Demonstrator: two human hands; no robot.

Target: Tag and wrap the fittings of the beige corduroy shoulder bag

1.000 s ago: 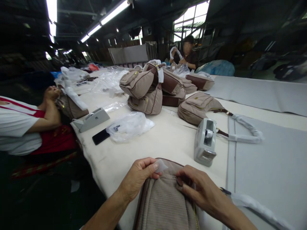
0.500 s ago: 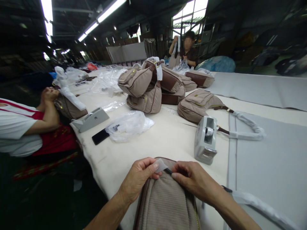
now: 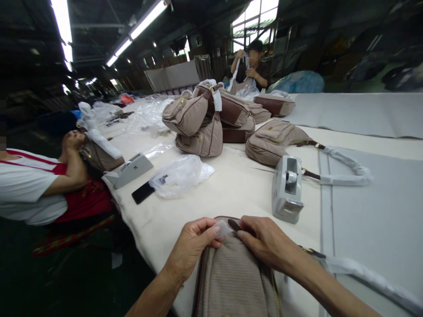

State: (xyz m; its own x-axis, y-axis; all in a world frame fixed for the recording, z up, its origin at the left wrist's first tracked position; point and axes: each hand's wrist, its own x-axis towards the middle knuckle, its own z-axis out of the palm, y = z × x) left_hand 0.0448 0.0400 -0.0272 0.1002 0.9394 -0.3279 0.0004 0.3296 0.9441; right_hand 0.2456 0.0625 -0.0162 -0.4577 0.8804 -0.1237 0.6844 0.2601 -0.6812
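Corduroy bag: a taupe ribbed bag (image 3: 236,277) with dark piping lies at 6 o'clock on the cream tabletop (image 3: 185,211), its near end cut off by the bottom edge of the view.
Left hand: the left hand (image 3: 193,244), between 6 and 7 o'clock, pinches a small translucent film piece (image 3: 224,229) between thumb and fingers, over the bag's far end.
Right hand: the right hand (image 3: 267,240), between 4 and 5 o'clock, pinches a dark brown tab (image 3: 234,225) whose rounded tip points toward the film; whether the tab is fixed to the bag is hidden.
Tape dispenser: a grey dispenser (image 3: 287,189) stands at 4 o'clock, apart from both hands.
Bag pile: similar bags (image 3: 200,116) are heaped at 12 o'clock.
Phone: a black phone (image 3: 142,193) lies at 8 o'clock, beside a crumpled plastic bag (image 3: 180,176).
Risk at the film: it looks thin and limp, so an uneven pinch could crease it or let it fold onto itself.
Risk at the tab: held only near its end, it could slip free or twist if the fingers shift.
Change at the tab: half a second ago it shows as a narrow black edge; now its broad brown face is visible, while the left hand's pinch looks the same.
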